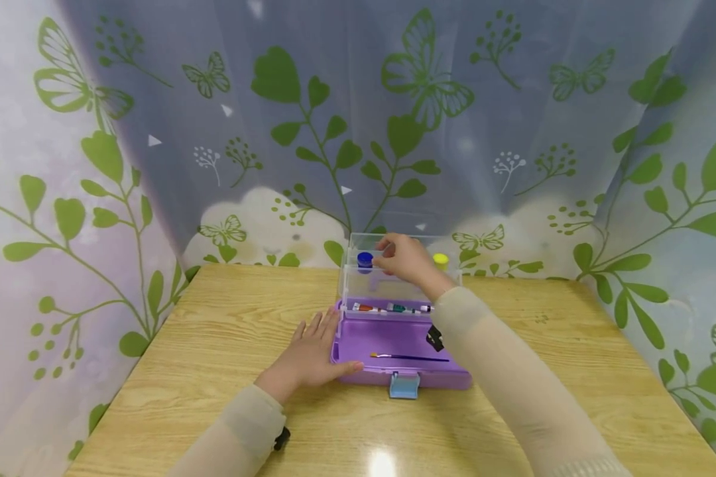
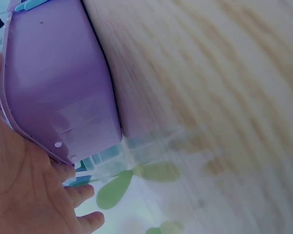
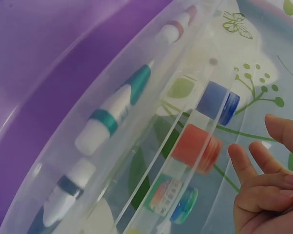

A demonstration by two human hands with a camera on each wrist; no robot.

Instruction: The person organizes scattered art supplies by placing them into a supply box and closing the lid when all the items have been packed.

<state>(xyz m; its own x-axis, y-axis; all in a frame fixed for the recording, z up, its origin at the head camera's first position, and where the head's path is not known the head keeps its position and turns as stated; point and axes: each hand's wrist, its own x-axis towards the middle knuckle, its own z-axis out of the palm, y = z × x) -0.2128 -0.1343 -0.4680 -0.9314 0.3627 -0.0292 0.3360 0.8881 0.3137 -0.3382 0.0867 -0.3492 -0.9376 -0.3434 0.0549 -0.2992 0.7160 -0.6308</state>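
Note:
My left hand point(image 1: 307, 356) rests on the left side of a purple paint box point(image 1: 364, 379), fingers spread, thumb over the front rim. In the left wrist view its palm lies along the box wall point(image 2: 59, 73). My right hand point(image 1: 407, 260) hovers above the clear upper tray point(image 1: 358, 288) at the back, fingers bent, nothing visible in them. In the right wrist view its fingertips are just beside a red paint jar point(image 3: 192, 148), which stands between a blue jar point(image 3: 212, 102) and a green jar point(image 3: 168, 195). A yellow-lidded jar point(image 1: 440, 260) is farther right.
Paint tubes point(image 1: 401, 309) lie in the clear front compartment. A paintbrush point(image 1: 410, 358) lies in the purple base, behind the light blue latch point(image 1: 404, 385). The box stands on a wooden table point(image 1: 227, 324), with a leaf-patterned curtain point(image 1: 310, 165) behind it.

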